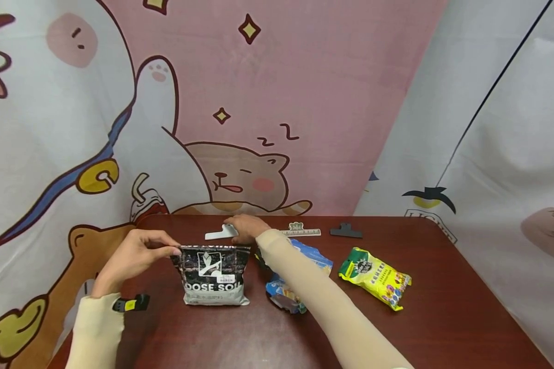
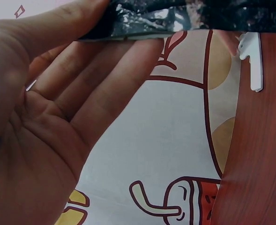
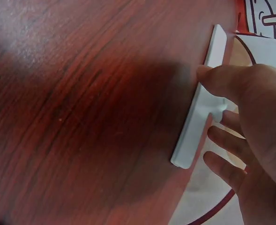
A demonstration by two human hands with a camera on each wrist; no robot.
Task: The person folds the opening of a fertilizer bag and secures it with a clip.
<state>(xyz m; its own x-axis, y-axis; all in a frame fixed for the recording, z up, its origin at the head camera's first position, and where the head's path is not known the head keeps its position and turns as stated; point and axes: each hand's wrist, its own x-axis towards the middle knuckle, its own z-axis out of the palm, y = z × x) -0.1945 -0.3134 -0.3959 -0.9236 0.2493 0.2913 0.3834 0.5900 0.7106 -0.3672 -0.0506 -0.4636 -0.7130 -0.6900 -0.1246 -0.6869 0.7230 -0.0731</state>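
Note:
A black and silver soil bag (image 1: 214,279), lettered "OOSE SOI", stands upright on the table. My left hand (image 1: 136,256) pinches its top left corner between thumb and fingers. In the left wrist view the bag's dark top edge (image 2: 184,18) crosses above the palm. At the table's back edge my right hand (image 1: 248,228) is at a white clip (image 1: 219,234). The right wrist view has the thumb across the clip's long bar (image 3: 194,133) and a finger at its handle, the other fingers loosely curled beside it. Part of the clip is hidden by the hand.
Right of the soil bag lies a blue bag (image 1: 283,294), partly covered by the right forearm. Farther right is a yellow and green bag (image 1: 376,277). A piano-patterned clip (image 1: 302,232) and a dark clip (image 1: 346,231) lie along the back edge, before a printed cloth (image 1: 304,77).

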